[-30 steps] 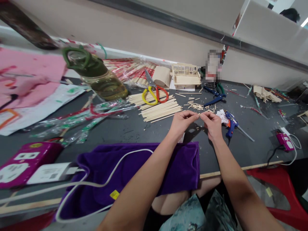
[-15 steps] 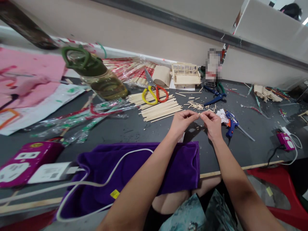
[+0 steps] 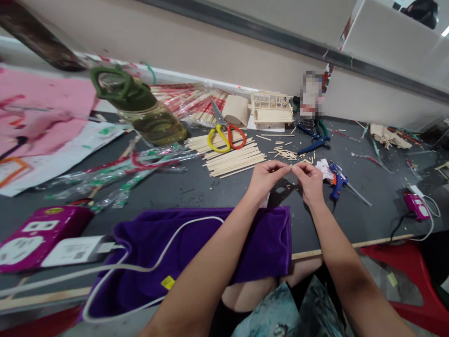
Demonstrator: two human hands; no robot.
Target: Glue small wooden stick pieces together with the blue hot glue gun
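My left hand (image 3: 267, 178) and my right hand (image 3: 308, 181) meet fingertip to fingertip above the dark table. Both are closed in a pinch on a tiny pale piece of wooden stick (image 3: 291, 167), mostly covered by the fingers. Just beyond them lies a scatter of short cut sticks (image 3: 286, 153). Longer wooden sticks (image 3: 233, 161) are spread left of my left hand, with scissors (image 3: 226, 138) with yellow and red handles resting on them. To the right of my right hand lies a blue hot glue gun (image 3: 338, 181) beside crumpled white paper (image 3: 324, 169).
A small wooden stick model (image 3: 271, 112) stands at the back near blue pliers (image 3: 315, 144). A green-lidded bottle (image 3: 147, 112) and plastic wrappers (image 3: 129, 175) are at left. A purple cloth (image 3: 196, 252) hangs over the front edge, crossed by a white cable (image 3: 164, 255) near a magenta power strip (image 3: 45, 234).
Almost nothing differs. Both hands keep the same pinch in the same place, and the things on the table have not moved.
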